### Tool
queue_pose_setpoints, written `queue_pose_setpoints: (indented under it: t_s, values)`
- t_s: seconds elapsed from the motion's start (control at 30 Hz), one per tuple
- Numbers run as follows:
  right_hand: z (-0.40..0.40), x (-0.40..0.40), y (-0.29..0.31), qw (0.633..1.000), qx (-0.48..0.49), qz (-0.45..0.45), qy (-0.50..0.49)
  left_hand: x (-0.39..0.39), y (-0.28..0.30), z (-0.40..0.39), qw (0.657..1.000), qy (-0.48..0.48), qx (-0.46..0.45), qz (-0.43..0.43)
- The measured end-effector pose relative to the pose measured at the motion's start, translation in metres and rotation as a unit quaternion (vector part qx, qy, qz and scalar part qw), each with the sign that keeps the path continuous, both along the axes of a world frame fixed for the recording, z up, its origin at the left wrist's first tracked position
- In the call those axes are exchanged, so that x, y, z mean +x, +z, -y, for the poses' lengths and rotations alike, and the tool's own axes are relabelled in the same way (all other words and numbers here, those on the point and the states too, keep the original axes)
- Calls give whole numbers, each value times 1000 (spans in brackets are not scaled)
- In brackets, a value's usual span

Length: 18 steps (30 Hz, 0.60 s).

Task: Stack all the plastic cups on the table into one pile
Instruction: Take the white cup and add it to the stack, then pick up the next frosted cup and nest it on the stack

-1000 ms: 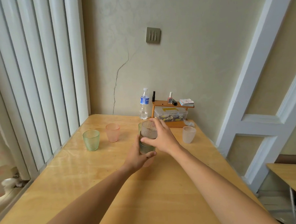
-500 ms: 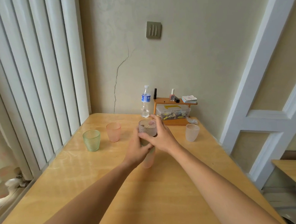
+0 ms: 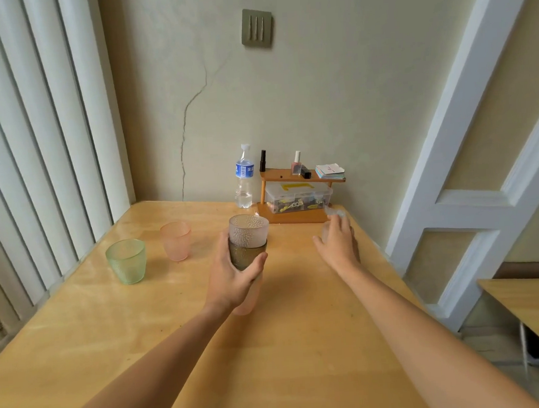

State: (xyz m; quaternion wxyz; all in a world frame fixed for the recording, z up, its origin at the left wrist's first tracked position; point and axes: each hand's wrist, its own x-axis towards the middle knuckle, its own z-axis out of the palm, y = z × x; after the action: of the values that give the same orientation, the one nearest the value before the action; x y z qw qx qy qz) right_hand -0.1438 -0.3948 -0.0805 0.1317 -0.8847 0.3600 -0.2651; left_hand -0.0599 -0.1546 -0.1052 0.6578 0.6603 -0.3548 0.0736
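Note:
My left hand (image 3: 231, 278) is shut on a stack of cups (image 3: 248, 236): a clear dotted cup on top, a dark one under it, and a pink one at the bottom resting on the wooden table (image 3: 270, 345). My right hand (image 3: 338, 243) reaches over a frosted white cup (image 3: 324, 232) at the right side, fingers spread around it and hiding most of it. A green cup (image 3: 126, 261) and a pale pink cup (image 3: 176, 241) stand apart on the left.
Against the back wall stand a water bottle (image 3: 244, 180) and a small wooden shelf (image 3: 292, 178) over a clear box (image 3: 297, 197). Vertical blinds (image 3: 37, 139) line the left edge. A second table (image 3: 533, 304) is off to the right.
My right hand has let go of the top of the stack and moved right to the frosted white cup. The left hand keeps hold of the stack.

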Motion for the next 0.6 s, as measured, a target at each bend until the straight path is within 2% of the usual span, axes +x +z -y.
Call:
queue_pose_setpoints:
  t_s: [0.1, 0.3, 0.5, 0.6]
  values:
    - [23, 4, -9, 998, -27, -22, -44, 4, -2, 0, 1000, -6, -9, -8]
    - [45, 17, -26, 996, 54, -33, -62, 6, -10, 0, 1000, -8, -7, -7]
    - [48, 26, -20, 994, 42, -19, -102, 10, -14, -1, 1000, 3, -1, -7]
    - [41, 26, -18, 995, 45, -19, -92, 10, -16, 0, 1000, 9, 6, -10]
